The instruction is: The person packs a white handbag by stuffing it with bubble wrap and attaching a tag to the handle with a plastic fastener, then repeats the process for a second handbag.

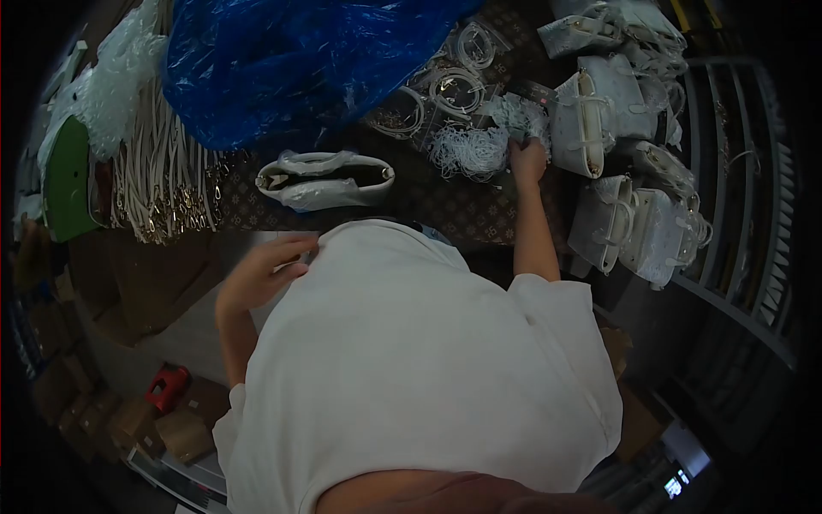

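My right hand (528,161) reaches into a pile of small clear and whitish tags (516,116) at the right of the patterned table. Its fingertips are closed among them, and what they grip is too small to name. Just left of it lies a tangle of white strings (468,152). My left hand (272,264) is off the table edge beside my shirt, fingers apart, holding nothing. In front of me an open white handbag (327,182) stands on the table, with clear plastic on its handles.
A large blue plastic bag (291,68) covers the back of the table. Straps with gold clips (163,171) hang at the left. Coiled straps in clear bags (456,92) lie behind the strings. Several white handbags (580,124) stand at the right, near a metal rack (736,300).
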Action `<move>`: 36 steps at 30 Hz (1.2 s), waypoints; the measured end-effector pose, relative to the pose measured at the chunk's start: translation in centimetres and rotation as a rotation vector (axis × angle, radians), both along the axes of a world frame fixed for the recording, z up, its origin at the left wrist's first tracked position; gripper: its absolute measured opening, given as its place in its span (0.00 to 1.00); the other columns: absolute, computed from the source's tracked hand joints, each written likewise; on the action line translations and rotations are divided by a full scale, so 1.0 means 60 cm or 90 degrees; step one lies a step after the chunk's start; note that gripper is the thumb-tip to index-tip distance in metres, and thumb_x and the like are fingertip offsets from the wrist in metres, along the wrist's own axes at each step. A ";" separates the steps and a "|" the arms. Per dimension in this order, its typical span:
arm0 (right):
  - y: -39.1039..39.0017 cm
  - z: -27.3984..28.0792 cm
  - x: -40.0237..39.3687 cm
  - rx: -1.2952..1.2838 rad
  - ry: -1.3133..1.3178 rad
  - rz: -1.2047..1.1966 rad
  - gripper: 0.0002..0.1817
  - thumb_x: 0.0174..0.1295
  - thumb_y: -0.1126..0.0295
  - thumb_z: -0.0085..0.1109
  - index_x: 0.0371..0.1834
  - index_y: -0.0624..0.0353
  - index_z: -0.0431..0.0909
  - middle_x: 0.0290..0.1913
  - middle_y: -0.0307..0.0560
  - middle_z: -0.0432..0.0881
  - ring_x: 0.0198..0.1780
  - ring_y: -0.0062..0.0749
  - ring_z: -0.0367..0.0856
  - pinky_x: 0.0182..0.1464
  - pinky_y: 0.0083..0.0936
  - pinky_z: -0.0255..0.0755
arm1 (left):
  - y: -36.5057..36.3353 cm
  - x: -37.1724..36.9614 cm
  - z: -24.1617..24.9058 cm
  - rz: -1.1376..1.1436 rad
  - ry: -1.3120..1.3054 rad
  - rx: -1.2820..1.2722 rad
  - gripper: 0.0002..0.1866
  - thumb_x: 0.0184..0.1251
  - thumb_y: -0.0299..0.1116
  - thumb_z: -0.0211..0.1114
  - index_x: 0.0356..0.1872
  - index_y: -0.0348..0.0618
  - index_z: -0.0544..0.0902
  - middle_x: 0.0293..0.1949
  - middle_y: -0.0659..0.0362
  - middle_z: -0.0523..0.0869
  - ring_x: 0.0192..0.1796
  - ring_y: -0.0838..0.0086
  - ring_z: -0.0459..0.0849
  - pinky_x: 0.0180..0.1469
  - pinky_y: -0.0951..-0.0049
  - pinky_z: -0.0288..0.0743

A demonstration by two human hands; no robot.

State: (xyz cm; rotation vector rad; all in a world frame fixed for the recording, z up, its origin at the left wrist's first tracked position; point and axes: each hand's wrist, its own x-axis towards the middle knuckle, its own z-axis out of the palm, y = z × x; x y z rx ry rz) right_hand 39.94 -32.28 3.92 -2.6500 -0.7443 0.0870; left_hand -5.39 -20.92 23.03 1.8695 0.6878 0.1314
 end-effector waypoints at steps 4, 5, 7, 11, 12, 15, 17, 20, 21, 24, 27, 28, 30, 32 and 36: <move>-0.024 0.002 0.023 0.003 0.015 0.050 0.15 0.52 0.63 0.56 0.38 0.61 0.79 0.35 0.61 0.80 0.39 0.54 0.78 0.41 0.40 0.71 | 0.051 -0.058 0.006 0.182 -0.062 -0.009 0.11 0.63 0.21 0.54 0.45 0.37 0.78 0.45 0.56 0.80 0.44 0.76 0.78 0.46 0.79 0.70; -0.031 -0.004 0.028 0.007 -0.014 0.072 0.15 0.52 0.64 0.56 0.40 0.60 0.80 0.36 0.61 0.80 0.39 0.55 0.78 0.40 0.40 0.72 | 0.066 -0.052 0.000 0.299 -0.099 0.111 0.11 0.64 0.20 0.53 0.45 0.38 0.78 0.44 0.57 0.80 0.45 0.77 0.77 0.46 0.79 0.70; -0.030 0.032 0.016 -0.033 -0.023 0.071 0.13 0.55 0.65 0.53 0.40 0.58 0.80 0.34 0.59 0.80 0.38 0.54 0.78 0.39 0.40 0.72 | 0.094 -0.014 -0.022 0.290 -0.137 0.134 0.10 0.64 0.21 0.52 0.45 0.36 0.78 0.43 0.57 0.80 0.44 0.76 0.78 0.46 0.79 0.70; -0.033 0.079 0.006 -0.058 -0.051 0.058 0.13 0.56 0.65 0.53 0.41 0.57 0.80 0.32 0.57 0.80 0.36 0.53 0.78 0.38 0.41 0.71 | 0.118 0.017 -0.090 0.286 -0.050 0.122 0.09 0.63 0.23 0.56 0.42 0.38 0.80 0.42 0.55 0.80 0.42 0.73 0.78 0.45 0.77 0.70; -0.039 0.079 0.008 -0.006 -0.117 0.074 0.13 0.57 0.65 0.53 0.41 0.59 0.80 0.31 0.56 0.80 0.34 0.53 0.78 0.38 0.41 0.71 | 0.119 0.021 -0.092 0.272 -0.005 0.109 0.09 0.60 0.24 0.58 0.41 0.39 0.80 0.42 0.54 0.80 0.42 0.71 0.78 0.45 0.76 0.71; -0.043 0.103 -0.007 0.073 -0.139 0.061 0.12 0.57 0.65 0.55 0.39 0.61 0.79 0.31 0.53 0.80 0.32 0.49 0.78 0.36 0.38 0.71 | 0.095 0.029 -0.068 0.114 0.181 0.322 0.11 0.53 0.24 0.64 0.40 0.41 0.82 0.42 0.53 0.81 0.44 0.65 0.78 0.47 0.71 0.72; -0.035 0.129 -0.028 0.098 -0.097 0.042 0.12 0.57 0.65 0.55 0.37 0.63 0.79 0.31 0.51 0.80 0.30 0.46 0.79 0.36 0.35 0.71 | 0.071 0.031 -0.084 0.078 0.087 0.338 0.17 0.48 0.25 0.67 0.43 0.41 0.80 0.46 0.53 0.79 0.48 0.62 0.76 0.50 0.68 0.71; -0.008 0.167 -0.077 0.214 -0.032 0.053 0.09 0.57 0.70 0.57 0.35 0.65 0.77 0.30 0.50 0.80 0.29 0.39 0.79 0.33 0.28 0.70 | 0.062 0.037 -0.096 0.066 0.012 0.363 0.29 0.40 0.28 0.72 0.50 0.42 0.76 0.53 0.52 0.75 0.57 0.56 0.70 0.57 0.63 0.68; 0.005 0.186 -0.106 0.311 0.052 0.115 0.07 0.56 0.73 0.57 0.35 0.65 0.77 0.30 0.49 0.80 0.29 0.36 0.79 0.33 0.26 0.70 | 0.062 0.038 -0.099 0.078 0.028 0.369 0.36 0.36 0.30 0.74 0.54 0.42 0.72 0.57 0.53 0.72 0.61 0.54 0.66 0.60 0.61 0.65; 0.046 0.230 -0.209 0.446 0.183 0.366 0.06 0.55 0.78 0.56 0.36 0.64 0.77 0.30 0.50 0.79 0.29 0.35 0.79 0.33 0.23 0.71 | 0.059 0.042 -0.107 0.053 0.060 0.308 0.45 0.31 0.32 0.77 0.59 0.40 0.66 0.61 0.52 0.66 0.65 0.52 0.61 0.64 0.60 0.61; 0.087 0.258 -0.313 0.347 0.132 0.692 0.07 0.55 0.79 0.56 0.38 0.63 0.77 0.32 0.48 0.81 0.30 0.30 0.80 0.31 0.20 0.72 | 0.058 0.050 -0.104 0.065 -0.061 0.318 0.43 0.35 0.31 0.76 0.59 0.40 0.65 0.60 0.52 0.68 0.64 0.54 0.63 0.64 0.61 0.61; 0.097 0.247 -0.335 0.302 0.098 0.765 0.07 0.55 0.80 0.55 0.37 0.62 0.77 0.33 0.48 0.81 0.30 0.30 0.81 0.30 0.20 0.72 | 0.057 0.051 -0.102 0.063 -0.065 0.317 0.43 0.35 0.31 0.76 0.59 0.40 0.65 0.60 0.52 0.68 0.64 0.54 0.63 0.64 0.61 0.61; 0.112 0.233 -0.369 0.272 0.110 0.774 0.07 0.53 0.79 0.57 0.36 0.61 0.78 0.32 0.49 0.80 0.30 0.35 0.80 0.30 0.24 0.72 | 0.052 0.050 -0.097 0.125 -0.099 0.222 0.33 0.40 0.28 0.73 0.53 0.39 0.71 0.56 0.53 0.72 0.61 0.57 0.68 0.62 0.62 0.64; 0.127 0.236 -0.370 0.245 0.123 0.788 0.06 0.52 0.78 0.58 0.34 0.61 0.79 0.31 0.49 0.80 0.30 0.40 0.79 0.31 0.27 0.72 | 0.064 0.038 -0.111 0.162 -0.077 0.168 0.29 0.40 0.26 0.73 0.49 0.38 0.75 0.54 0.53 0.74 0.56 0.58 0.72 0.54 0.65 0.69; 0.171 0.213 -0.287 0.273 0.178 0.520 0.06 0.53 0.73 0.60 0.33 0.62 0.80 0.29 0.51 0.81 0.25 0.37 0.79 0.30 0.26 0.72 | 0.061 0.036 -0.134 0.178 -0.072 0.255 0.18 0.42 0.26 0.71 0.39 0.38 0.81 0.50 0.55 0.77 0.50 0.61 0.76 0.47 0.68 0.73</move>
